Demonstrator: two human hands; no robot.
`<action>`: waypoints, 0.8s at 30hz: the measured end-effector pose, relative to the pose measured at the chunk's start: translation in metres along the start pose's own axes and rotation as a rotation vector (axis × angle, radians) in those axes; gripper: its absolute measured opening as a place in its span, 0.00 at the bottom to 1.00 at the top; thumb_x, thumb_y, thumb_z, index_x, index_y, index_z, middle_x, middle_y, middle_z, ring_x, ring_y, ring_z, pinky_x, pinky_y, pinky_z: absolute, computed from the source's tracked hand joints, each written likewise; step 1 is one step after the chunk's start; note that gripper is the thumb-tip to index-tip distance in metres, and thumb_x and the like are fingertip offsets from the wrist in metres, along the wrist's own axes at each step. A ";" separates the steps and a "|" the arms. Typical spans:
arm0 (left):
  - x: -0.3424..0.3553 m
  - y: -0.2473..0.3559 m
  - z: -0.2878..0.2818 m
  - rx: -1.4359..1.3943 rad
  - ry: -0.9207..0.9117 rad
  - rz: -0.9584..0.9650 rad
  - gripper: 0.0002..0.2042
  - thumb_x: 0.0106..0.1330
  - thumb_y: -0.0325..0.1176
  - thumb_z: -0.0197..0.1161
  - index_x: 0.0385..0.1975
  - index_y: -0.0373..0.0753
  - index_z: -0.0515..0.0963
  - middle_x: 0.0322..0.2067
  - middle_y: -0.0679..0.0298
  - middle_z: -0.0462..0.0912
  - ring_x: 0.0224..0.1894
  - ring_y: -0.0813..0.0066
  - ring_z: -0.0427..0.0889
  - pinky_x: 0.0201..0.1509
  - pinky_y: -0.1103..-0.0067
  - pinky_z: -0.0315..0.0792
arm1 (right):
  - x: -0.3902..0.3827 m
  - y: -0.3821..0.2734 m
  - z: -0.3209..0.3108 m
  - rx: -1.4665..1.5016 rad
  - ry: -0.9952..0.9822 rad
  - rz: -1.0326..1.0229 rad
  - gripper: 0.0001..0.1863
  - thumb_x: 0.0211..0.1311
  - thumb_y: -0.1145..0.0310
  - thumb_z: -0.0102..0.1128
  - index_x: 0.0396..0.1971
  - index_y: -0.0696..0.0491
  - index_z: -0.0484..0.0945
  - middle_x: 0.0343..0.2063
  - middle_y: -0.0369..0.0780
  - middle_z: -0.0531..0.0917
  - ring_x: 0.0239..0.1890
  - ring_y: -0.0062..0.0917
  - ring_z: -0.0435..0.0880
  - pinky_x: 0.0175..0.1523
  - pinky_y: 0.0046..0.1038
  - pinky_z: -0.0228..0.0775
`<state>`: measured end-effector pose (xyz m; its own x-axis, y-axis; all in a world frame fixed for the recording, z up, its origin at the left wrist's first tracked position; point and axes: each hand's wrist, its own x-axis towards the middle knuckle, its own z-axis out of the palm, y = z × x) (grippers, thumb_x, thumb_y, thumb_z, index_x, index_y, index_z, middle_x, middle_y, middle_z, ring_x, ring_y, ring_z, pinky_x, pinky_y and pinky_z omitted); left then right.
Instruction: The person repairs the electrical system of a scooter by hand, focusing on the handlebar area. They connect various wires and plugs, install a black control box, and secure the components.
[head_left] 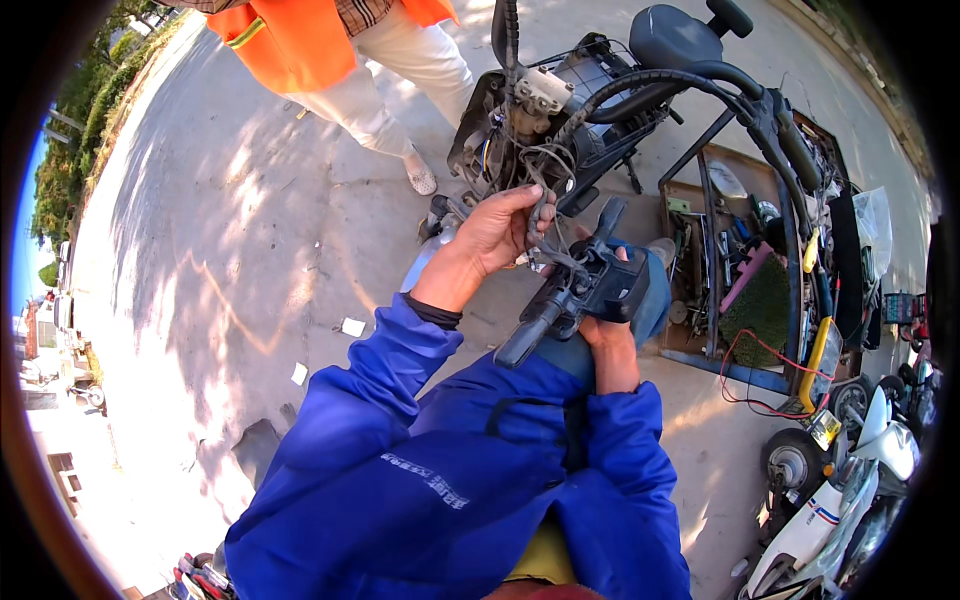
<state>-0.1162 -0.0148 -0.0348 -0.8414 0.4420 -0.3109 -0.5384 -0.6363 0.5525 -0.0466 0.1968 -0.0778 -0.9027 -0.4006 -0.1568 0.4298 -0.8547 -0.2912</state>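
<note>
Left hand [497, 234], fingers closed on a grey cable bundle [541, 243]; right hand [607, 336], set under the black handlebar assembly [608, 287]. Ahead stands the vehicle [540, 95], its front exposed. The handlebar assembly lies over the person's knee [656, 300], presumably so that the leg shares its weight and the wiring keeps some slack. Smallest, the cable bundle is raised, probably to separate its strands. Hidden: most right-hand fingers, so their grip cannot be told; cable ends are indistinct.
</note>
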 end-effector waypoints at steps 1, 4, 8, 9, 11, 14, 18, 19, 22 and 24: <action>0.003 -0.003 0.000 0.034 0.024 0.023 0.12 0.77 0.37 0.60 0.50 0.35 0.78 0.35 0.65 0.83 0.34 0.76 0.80 0.36 0.81 0.75 | 0.001 -0.001 0.001 -0.011 -0.012 0.014 0.38 0.76 0.36 0.44 0.73 0.49 0.62 0.48 0.55 0.84 0.47 0.49 0.87 0.50 0.46 0.85; 0.005 -0.005 0.004 -0.013 -0.045 0.049 0.13 0.77 0.34 0.60 0.55 0.35 0.79 0.37 0.64 0.87 0.35 0.78 0.85 0.31 0.84 0.76 | 0.001 -0.003 0.002 -0.019 -0.041 0.051 0.40 0.76 0.34 0.40 0.73 0.50 0.62 0.49 0.56 0.83 0.48 0.50 0.87 0.49 0.46 0.86; 0.005 -0.004 0.006 -0.075 -0.071 0.021 0.14 0.76 0.32 0.61 0.58 0.35 0.79 0.39 0.63 0.88 0.33 0.82 0.83 0.29 0.87 0.74 | 0.003 -0.007 -0.005 0.043 -0.061 0.078 0.44 0.75 0.30 0.37 0.75 0.51 0.60 0.52 0.59 0.81 0.51 0.55 0.85 0.47 0.49 0.87; 0.005 -0.003 0.006 -0.088 -0.073 0.014 0.14 0.76 0.31 0.62 0.57 0.35 0.79 0.40 0.63 0.87 0.32 0.83 0.82 0.29 0.87 0.73 | 0.004 -0.007 -0.005 0.049 -0.057 0.095 0.44 0.75 0.30 0.37 0.75 0.51 0.59 0.51 0.59 0.81 0.50 0.54 0.85 0.47 0.49 0.87; 0.004 -0.002 0.004 -0.116 -0.079 -0.001 0.14 0.75 0.31 0.63 0.56 0.35 0.79 0.41 0.62 0.87 0.30 0.84 0.78 0.27 0.88 0.71 | 0.004 -0.008 -0.004 0.063 -0.051 0.130 0.45 0.75 0.30 0.35 0.76 0.50 0.58 0.51 0.59 0.81 0.50 0.54 0.85 0.46 0.48 0.87; 0.009 -0.004 -0.001 -0.134 -0.070 -0.002 0.13 0.75 0.32 0.63 0.55 0.36 0.78 0.41 0.60 0.86 0.29 0.83 0.76 0.24 0.86 0.67 | 0.008 -0.005 0.002 0.142 -0.106 0.191 0.46 0.74 0.29 0.35 0.77 0.51 0.56 0.51 0.59 0.80 0.48 0.54 0.85 0.46 0.47 0.87; 0.008 -0.003 0.010 -0.015 -0.021 0.017 0.11 0.74 0.34 0.66 0.49 0.36 0.79 0.38 0.62 0.85 0.23 0.84 0.68 0.23 0.86 0.64 | 0.013 -0.005 -0.025 0.152 -0.113 0.249 0.48 0.72 0.27 0.36 0.76 0.52 0.58 0.52 0.60 0.78 0.48 0.53 0.85 0.46 0.47 0.86; 0.008 -0.004 0.014 0.012 -0.009 0.017 0.11 0.73 0.35 0.66 0.48 0.37 0.79 0.37 0.63 0.84 0.21 0.84 0.67 0.23 0.86 0.64 | 0.014 -0.006 -0.031 0.161 -0.122 0.261 0.49 0.72 0.26 0.37 0.76 0.53 0.59 0.53 0.60 0.77 0.48 0.53 0.85 0.47 0.48 0.86; 0.007 -0.003 0.024 0.090 0.049 0.015 0.10 0.74 0.37 0.66 0.44 0.37 0.79 0.34 0.64 0.83 0.19 0.85 0.64 0.23 0.86 0.63 | 0.016 -0.009 -0.034 0.223 -0.190 0.309 0.47 0.71 0.31 0.48 0.78 0.50 0.55 0.53 0.56 0.73 0.52 0.51 0.81 0.53 0.48 0.84; 0.005 -0.001 0.029 0.126 0.064 0.024 0.11 0.75 0.38 0.65 0.44 0.36 0.79 0.34 0.64 0.83 0.20 0.85 0.64 0.22 0.86 0.62 | 0.017 -0.010 -0.029 0.271 -0.228 0.345 0.48 0.71 0.34 0.54 0.79 0.47 0.52 0.53 0.54 0.71 0.53 0.49 0.78 0.56 0.48 0.83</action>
<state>-0.1191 0.0062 -0.0147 -0.8572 0.3843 -0.3428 -0.5117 -0.5602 0.6514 -0.0663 0.2081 -0.1048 -0.7023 -0.7116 0.0188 0.7118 -0.7024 0.0018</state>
